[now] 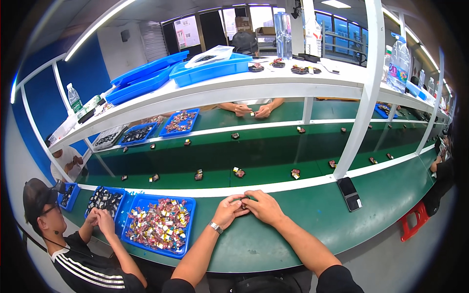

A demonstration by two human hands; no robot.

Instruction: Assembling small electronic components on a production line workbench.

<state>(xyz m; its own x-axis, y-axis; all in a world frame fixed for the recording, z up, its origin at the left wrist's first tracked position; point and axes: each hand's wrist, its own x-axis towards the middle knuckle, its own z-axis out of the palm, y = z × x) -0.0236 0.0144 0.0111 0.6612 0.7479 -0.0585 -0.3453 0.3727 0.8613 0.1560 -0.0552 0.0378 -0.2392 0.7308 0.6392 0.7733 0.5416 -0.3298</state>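
My left hand [228, 212] and my right hand [265, 207] meet over the near green bench, fingers closed together around a small dark piece [245, 202]. Most of that piece is hidden by the fingers, and its exact kind cannot be made out. A watch is on my left wrist. Left of my left forearm, a blue tray [191, 215] is heaped with small parts [159, 225] in red, yellow and white. Right of my hands, a black phone-like device [349, 194] lies on the bench.
Beyond a white rail, small assembled pieces [239, 172] sit spaced along a green conveyor belt [215, 156]. A white post [359, 107] rises at right, supporting an overhead shelf [312, 78] with blue trays and bottles. A co-worker [73, 244] sits close at left; a red stool [414, 222] stands right.
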